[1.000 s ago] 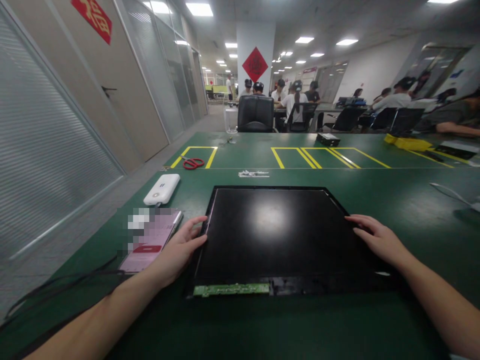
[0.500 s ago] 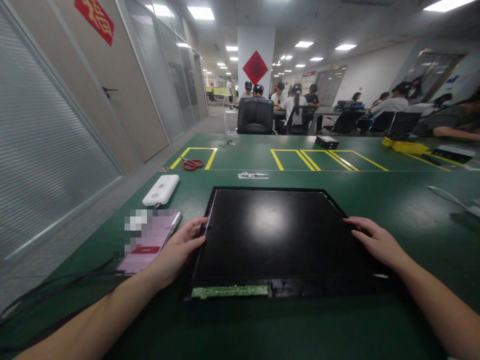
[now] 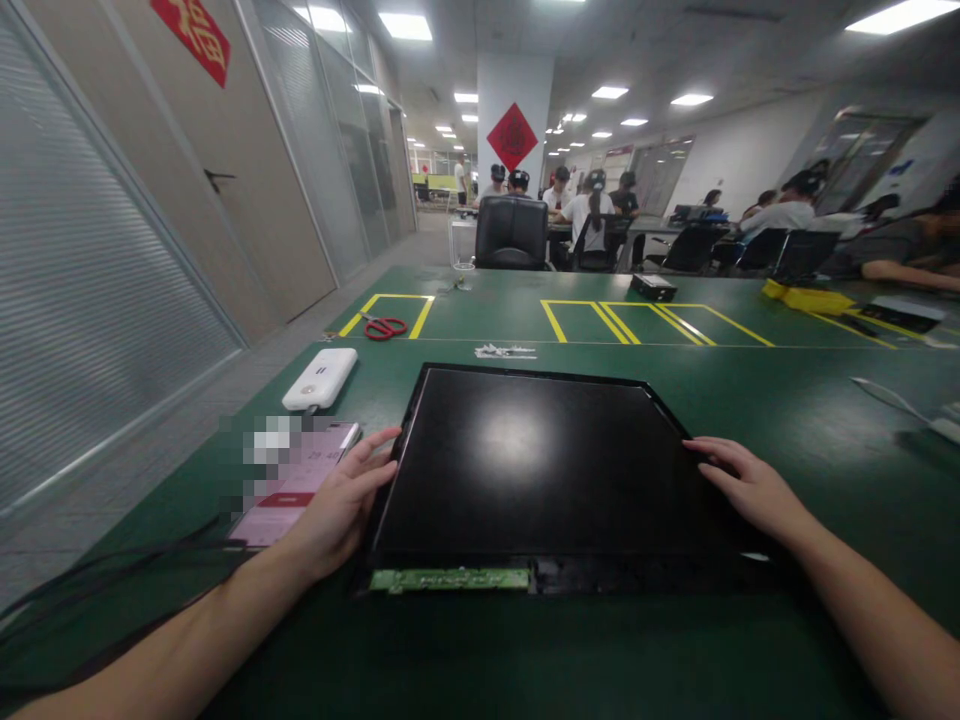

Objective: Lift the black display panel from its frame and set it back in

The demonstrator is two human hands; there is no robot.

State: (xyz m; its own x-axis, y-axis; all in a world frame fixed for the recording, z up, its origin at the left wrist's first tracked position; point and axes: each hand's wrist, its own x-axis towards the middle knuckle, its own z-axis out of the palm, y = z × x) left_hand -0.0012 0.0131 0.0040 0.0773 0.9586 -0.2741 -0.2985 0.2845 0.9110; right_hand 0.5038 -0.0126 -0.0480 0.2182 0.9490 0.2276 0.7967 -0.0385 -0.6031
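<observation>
A black display panel in a thin dark frame lies between my two hands, its left side slightly raised. Along its near edge runs a green circuit board strip. My left hand grips the panel's left edge, thumb and fingers at the frame. On the opposite side, my right hand holds the right edge the same way. The undersides of both grips are hidden. Just left of my left hand lies a phone with a lit pink screen, partly blurred out.
A white power bank sits beyond the phone on the green table. Farther off are red-handled scissors, white scraps, a black box and a yellow tray. Black cables trail at left; a white cable lies right.
The panel's left side has risen a little and shifted left together with my left hand. My right hand stays at the right edge, almost unmoved.
</observation>
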